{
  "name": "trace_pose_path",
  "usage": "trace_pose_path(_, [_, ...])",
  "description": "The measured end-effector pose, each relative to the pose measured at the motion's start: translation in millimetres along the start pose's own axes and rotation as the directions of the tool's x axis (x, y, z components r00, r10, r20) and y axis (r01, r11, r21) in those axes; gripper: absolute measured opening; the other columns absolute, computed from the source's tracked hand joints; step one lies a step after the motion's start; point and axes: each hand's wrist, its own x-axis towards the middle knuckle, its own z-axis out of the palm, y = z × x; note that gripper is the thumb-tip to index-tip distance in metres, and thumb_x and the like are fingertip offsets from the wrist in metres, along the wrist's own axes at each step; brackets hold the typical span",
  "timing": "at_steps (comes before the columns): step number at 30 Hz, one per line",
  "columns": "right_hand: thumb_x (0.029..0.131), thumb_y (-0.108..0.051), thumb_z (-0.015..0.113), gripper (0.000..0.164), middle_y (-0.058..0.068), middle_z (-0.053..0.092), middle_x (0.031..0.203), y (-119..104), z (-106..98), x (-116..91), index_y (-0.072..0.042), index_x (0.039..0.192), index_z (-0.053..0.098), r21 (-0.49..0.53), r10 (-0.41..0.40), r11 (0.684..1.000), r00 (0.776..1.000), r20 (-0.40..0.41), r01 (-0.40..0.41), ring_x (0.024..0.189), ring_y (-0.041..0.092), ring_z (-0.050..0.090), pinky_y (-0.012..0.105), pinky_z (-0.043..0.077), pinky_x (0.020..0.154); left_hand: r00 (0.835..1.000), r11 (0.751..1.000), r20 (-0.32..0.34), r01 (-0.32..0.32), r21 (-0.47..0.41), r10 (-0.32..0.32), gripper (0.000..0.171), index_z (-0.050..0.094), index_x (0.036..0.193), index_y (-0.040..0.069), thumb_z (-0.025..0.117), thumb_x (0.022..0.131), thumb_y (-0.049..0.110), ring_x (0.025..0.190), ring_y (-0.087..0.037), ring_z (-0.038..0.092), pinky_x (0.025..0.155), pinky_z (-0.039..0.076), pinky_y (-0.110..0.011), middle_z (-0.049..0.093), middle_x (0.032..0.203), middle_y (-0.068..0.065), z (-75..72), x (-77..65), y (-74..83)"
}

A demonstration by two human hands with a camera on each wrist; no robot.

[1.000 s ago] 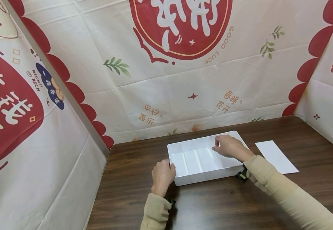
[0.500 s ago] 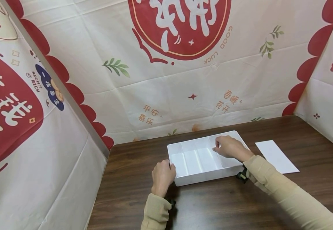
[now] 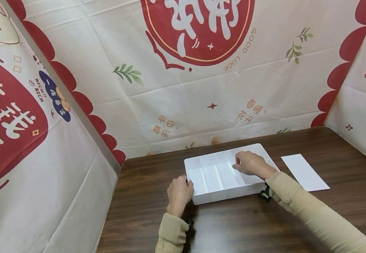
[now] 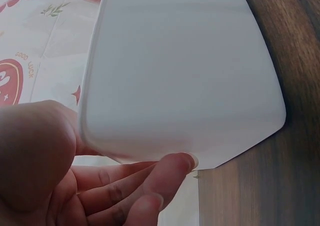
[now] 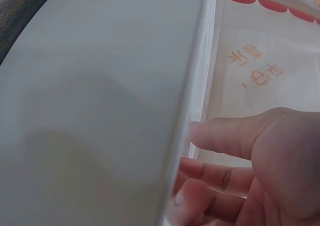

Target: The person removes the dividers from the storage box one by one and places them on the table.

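A white divided box (image 3: 230,191), its inside split by upright walls, rests on the table. At its left end my left hand (image 3: 179,195) grips the side wall; in the left wrist view its fingertips (image 4: 175,166) press the outside while the thumb goes behind the rim. My right hand (image 3: 251,163) reaches over the front rim into the box, thumb and forefinger pinching at a thin white divider (image 3: 239,175). In the right wrist view the front wall (image 5: 100,96) hides part of the curled fingers, and the thumb (image 5: 220,133) points at the divider's edge.
A flat white rectangular sheet (image 3: 305,172) lies on the dark wooden table (image 3: 227,225) to the right of the box. Printed cloth hangings (image 3: 183,95) stand close behind the table and at both sides.
My right hand has shifted slightly left and toward me inside the box. The left hand and the box have stayed almost in place.
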Motion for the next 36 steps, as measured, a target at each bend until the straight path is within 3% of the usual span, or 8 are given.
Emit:
trace_pose_path(12, [0.087,-0.026,0.062,0.02,0.004,0.059,0.061,-3.5,0.8,-2.3,-0.008,0.077,0.058,0.045,0.015,0.999,0.999,0.029,-0.016,0.047,0.016,0.056,0.029,0.038,0.044,1.0,1.0,0.009,0.001,-0.008,-0.001,0.032,0.049,0.055,0.013,0.06,0.084,0.021,0.043,-0.016,0.043,0.04,0.033,-0.035,0.052,0.051,-0.002,-1.2,-0.9,1.0])
trace_pose_path(36, [0.086,-0.022,0.062,0.019,0.004,0.058,0.061,-1.0,3.6,0.1,-0.01,0.073,0.055,0.035,0.033,0.999,0.999,0.037,-0.034,0.049,0.016,0.055,0.03,0.037,0.044,1.0,1.0,0.007,-0.001,-0.002,0.001,0.03,0.052,0.057,0.012,0.06,0.084,0.021,0.043,-0.017,0.044,0.04,0.035,-0.036,0.055,0.052,-0.004,-0.5,-0.4,1.5])
